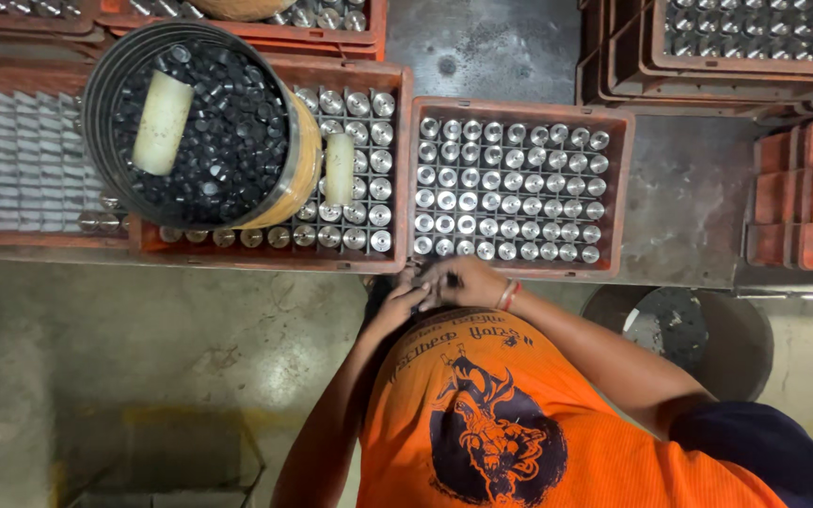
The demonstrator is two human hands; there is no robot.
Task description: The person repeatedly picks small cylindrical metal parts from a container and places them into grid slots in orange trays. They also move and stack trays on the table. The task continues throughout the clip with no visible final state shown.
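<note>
My right hand (470, 280) and my left hand (405, 299) meet just under my chin, fingertips touching, curled in around something small and dark that I cannot make out; whether either hand truly pinches it I cannot tell. A red band (507, 295) sits on my right wrist. Just beyond my fingertips is the near edge of a red crate (519, 267), its grid full of shiny metal cylinders (505, 188) standing on end. Left of my hands, a second red crate (397, 169) holds more such cylinders, and a round bucket (298, 160) of dark metal pieces (228, 132) rests on it, a pale roll (162, 122) lying on top. To my right, low down, stands a dark bin (736, 329).
</note>
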